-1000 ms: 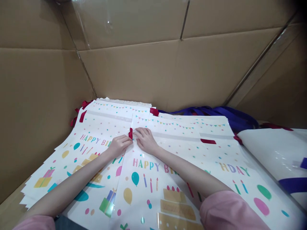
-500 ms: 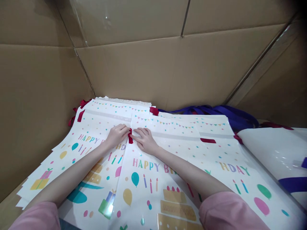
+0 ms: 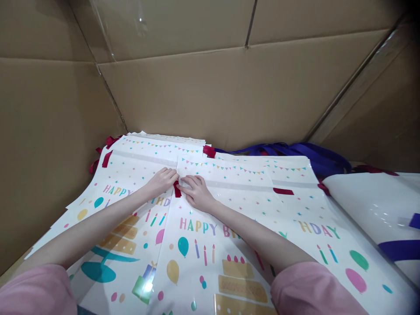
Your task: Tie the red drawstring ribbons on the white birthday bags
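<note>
Glossy white birthday-print bags lie overlapped in front of me, with "HAPPY BIRTHDAY", balloons, candles and cakes on them. A short strip of red ribbon sits at the left edge of the top one. My left hand is closed, its curled fingertips pinched at the ribbon's upper end; exactly what is under them is partly hidden. On the other side, my right hand lies palm down on the bag, fingers spread. Its index finger touches the ribbon's right side.
Brown cardboard walls rise at the back and both sides. Purple ribbons lie bunched behind the bags. On the right is another white plastic piece with a purple band. More red ribbons stick out at the left.
My left fingers have shifted slightly up off the ribbon's face, so more of the strip shows. The right hand stays nearly still. The whole view has shifted slightly.
</note>
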A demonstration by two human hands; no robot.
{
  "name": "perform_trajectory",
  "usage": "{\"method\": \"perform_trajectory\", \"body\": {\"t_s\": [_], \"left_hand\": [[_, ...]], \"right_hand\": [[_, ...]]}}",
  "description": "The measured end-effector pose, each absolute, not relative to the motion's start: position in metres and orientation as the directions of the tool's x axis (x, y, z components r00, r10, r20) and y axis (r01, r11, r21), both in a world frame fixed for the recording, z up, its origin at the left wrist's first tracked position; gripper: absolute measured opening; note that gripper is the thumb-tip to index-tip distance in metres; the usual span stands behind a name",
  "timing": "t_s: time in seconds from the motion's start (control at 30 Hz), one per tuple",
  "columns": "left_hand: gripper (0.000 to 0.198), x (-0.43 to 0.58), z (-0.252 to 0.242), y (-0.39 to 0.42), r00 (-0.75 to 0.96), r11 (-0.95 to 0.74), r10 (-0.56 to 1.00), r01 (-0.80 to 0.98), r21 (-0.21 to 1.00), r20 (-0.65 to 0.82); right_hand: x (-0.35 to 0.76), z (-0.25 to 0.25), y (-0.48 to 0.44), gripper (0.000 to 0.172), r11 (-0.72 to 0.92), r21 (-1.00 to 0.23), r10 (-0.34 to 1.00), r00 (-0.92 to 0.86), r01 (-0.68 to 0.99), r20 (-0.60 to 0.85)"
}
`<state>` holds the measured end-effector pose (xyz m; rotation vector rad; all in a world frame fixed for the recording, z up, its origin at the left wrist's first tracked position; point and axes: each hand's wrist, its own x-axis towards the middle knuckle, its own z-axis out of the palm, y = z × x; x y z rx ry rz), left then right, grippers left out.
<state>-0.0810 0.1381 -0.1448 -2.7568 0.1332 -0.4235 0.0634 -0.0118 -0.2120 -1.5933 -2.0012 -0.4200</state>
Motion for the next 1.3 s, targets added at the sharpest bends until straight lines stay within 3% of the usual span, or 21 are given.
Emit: {"method": "perform_trajectory", "body": {"t_s": [0.23, 0.4, 0.5, 0.57, 0.63, 0.73, 0.8, 1.0, 1.17, 1.3], "left_hand": [[0.027, -0.096, -0.156, 0.148, 0.901, -0.979, -0.030, 0.061, -0.193, 0.434], [0.033, -0.111, -0.158, 0.150, 0.938, -0.979, -0.109, -0.044, -0.200, 0.328], [0.032, -0.116, -0.158, 0.149, 0.943, -0.994, -0.083, -0.053, -0.100, 0.322], [0.029, -0.115, -0.158, 0.147, 0.923, -0.998, 0.044, 0.025, 0.055, 0.382], [0.026, -0.108, -0.159, 0.145, 0.872, -0.943, 0.270, 0.153, 0.297, 0.409], [0.028, -0.094, -0.161, 0.140, 0.791, -0.692, 0.554, 0.261, 0.673, 0.262], [0.028, -0.087, -0.160, 0.137, 0.783, -0.531, 0.608, 0.275, 0.801, 0.134], [0.023, -0.094, -0.154, 0.123, 0.812, -0.626, 0.565, 0.308, 0.716, 0.144], [0.036, -0.103, -0.167, 0.126, 0.822, -0.407, 0.559, 0.385, 0.828, -0.107], [0.041, -0.103, -0.173, 0.133, 0.842, -0.321, 0.507, 0.385, 0.865, -0.187]], "right_hand": [[0.064, -0.213, -0.013, 0.043, 0.259, -0.108, 0.791, -0.146, 0.960, 0.594], [0.064, -0.213, -0.014, 0.045, 0.256, -0.126, 0.790, -0.132, 0.958, 0.599], [0.064, -0.213, -0.014, 0.046, 0.258, -0.126, 0.791, -0.134, 0.958, 0.596], [0.064, -0.212, -0.014, 0.047, 0.257, -0.127, 0.789, -0.132, 0.958, 0.600], [0.064, -0.212, -0.014, 0.047, 0.258, -0.132, 0.783, -0.127, 0.957, 0.609], [0.064, -0.213, -0.015, 0.046, 0.273, -0.135, 0.774, -0.134, 0.952, 0.618], [0.064, -0.214, -0.015, 0.045, 0.294, -0.137, 0.773, -0.151, 0.946, 0.617], [0.061, -0.214, -0.017, 0.038, 0.328, -0.259, 0.763, -0.094, 0.909, 0.639], [0.051, -0.207, -0.019, 0.031, 0.336, -0.371, 0.769, -0.025, 0.866, 0.639], [0.045, -0.207, -0.022, 0.029, 0.370, -0.362, 0.772, -0.066, 0.856, 0.633]]}}
